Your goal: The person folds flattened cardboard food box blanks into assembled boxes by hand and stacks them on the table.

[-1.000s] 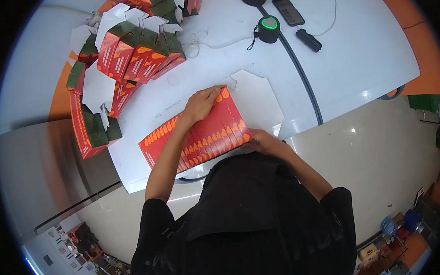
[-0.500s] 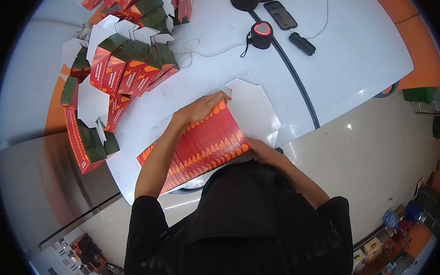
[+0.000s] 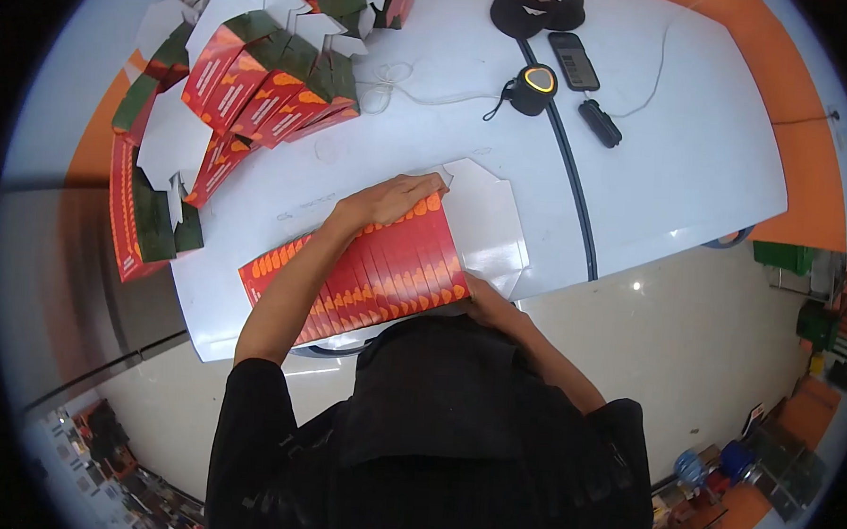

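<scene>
A tight row of flat red cartons (image 3: 376, 272) with orange patterned edges lies on the table in front of me. My left hand (image 3: 393, 199) is wrapped over the far side of the row, its fingers closed near the right end. At the near right corner, my right hand (image 3: 481, 300) grips the same row, with part of its fingers hidden beneath and behind the cartons. A white cardboard flap (image 3: 487, 220) sticks out flat from the row's right end, between and beyond my hands.
Assembled red boxes (image 3: 270, 88) with green sides and white flaps are heaped at the left. Farther back lie a round black device (image 3: 533, 88), a phone (image 3: 574, 61), a small black cabled item (image 3: 600, 124) and black straps (image 3: 537, 9). A dark strip (image 3: 571, 172) crosses the white table (image 3: 673, 181).
The view has shifted and turned slightly, so the table items appear displaced. Both hands keep their hold on the carton row, which sits at a slightly flatter angle in view.
</scene>
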Tool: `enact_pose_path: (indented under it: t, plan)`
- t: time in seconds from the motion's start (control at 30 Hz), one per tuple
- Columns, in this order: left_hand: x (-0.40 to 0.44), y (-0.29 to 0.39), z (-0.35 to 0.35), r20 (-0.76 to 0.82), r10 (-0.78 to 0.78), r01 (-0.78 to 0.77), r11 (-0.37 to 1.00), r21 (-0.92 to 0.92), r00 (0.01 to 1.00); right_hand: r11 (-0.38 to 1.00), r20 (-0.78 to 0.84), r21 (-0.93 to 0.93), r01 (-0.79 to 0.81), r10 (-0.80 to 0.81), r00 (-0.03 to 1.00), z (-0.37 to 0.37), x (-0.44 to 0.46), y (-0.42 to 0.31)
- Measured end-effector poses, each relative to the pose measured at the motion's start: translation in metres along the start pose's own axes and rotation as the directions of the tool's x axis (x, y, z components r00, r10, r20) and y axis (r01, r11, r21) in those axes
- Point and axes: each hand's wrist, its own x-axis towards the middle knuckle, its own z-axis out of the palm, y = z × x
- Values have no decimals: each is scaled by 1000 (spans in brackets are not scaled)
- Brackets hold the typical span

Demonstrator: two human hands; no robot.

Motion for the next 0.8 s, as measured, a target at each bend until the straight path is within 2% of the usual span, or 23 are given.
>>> enact_pose_path:
  t: [0.07,0.27,0.37,0.47,0.57,0.63,0.73,0.8]
  plan:
    - [-3,7,-1,-7,-56,56,998,41,998,1000,12,21,-20,20,1000,0,0,2]
    - [3,-5,0,3,-48,47,996,77,999,997,3,-35,66,-66,998,2,1,13]
    - [-2,-1,1,-39,-41,44,995,95,998,1000,3,-21,5,-5,1000,2,-1,12]
    - [4,-19,3,-7,109,-109,994,6,994,999,14,5,-40,40,999,-2,-2,-2]
    - [1,-7,5,-100,131,-128,991,34,986,998,-50,-43,35,-38,998,1,0,3]
    - [-5,5,0,-38,45,-43,997,63,998,999,-9,-34,-17,16,1000,-2,-3,4]
    - [-5,3,2,-70,51,-46,997,68,996,998,-7,36,-48,48,999,-5,-1,-12]
    - [1,-17,12,-268,185,-170,982,80,945,948,45,241,-209,204,978,-8,1,-26]
